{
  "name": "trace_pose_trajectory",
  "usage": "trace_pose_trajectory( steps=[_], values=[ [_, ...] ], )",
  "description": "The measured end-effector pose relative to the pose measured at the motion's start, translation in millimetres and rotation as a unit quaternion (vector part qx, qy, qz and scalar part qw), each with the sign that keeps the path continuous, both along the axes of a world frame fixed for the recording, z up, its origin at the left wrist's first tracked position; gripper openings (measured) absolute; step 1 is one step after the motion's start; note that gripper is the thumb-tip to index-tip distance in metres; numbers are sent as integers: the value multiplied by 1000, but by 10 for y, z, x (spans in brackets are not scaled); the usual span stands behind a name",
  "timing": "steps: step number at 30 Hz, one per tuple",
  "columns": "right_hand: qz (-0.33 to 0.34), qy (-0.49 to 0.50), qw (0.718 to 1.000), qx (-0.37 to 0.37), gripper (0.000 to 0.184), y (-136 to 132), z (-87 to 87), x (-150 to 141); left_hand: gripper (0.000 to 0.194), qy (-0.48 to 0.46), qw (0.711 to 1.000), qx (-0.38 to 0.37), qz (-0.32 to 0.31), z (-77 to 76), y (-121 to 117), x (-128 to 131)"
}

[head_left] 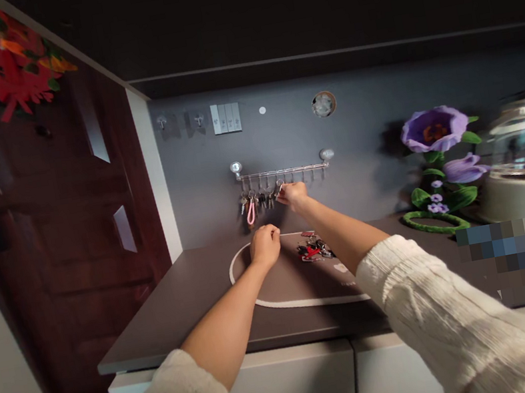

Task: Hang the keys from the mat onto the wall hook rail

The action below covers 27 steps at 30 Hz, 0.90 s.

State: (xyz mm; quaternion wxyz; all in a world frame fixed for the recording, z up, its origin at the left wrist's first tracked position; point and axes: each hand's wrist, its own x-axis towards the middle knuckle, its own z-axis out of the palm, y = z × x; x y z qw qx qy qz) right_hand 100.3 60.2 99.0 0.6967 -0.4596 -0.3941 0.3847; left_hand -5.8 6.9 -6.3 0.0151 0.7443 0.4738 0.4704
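Head view: hung keys (262, 200) dangled from a rail (283, 171) above the curled left hand (265, 247), its grip impossible to tell. Nearer the rail, the right hand (294, 195) pinched a key ring (280, 183) just beneath it, whatever hung below finger-hidden. Piled keys (311, 252) lay on the mat (282, 282), partly forearm-blocked.

I'm in a home, beside a panelled door (69, 224) with a red decoration (10, 61), a key rack (283, 171) and crocheted flowers (435, 131).
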Motion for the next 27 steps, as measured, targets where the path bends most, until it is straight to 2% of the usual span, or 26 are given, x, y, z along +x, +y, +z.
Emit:
trace_pose_trajectory(
  steps=[9,27],
  values=[
    [14,15,1000,-21,11,70,-82,1,19,6,1000,-2,1,17,-24,-2],
    [42,-30,999,5,18,90,-243,95,19,10,1000,-8,5,6,-11,-12]
  ],
)
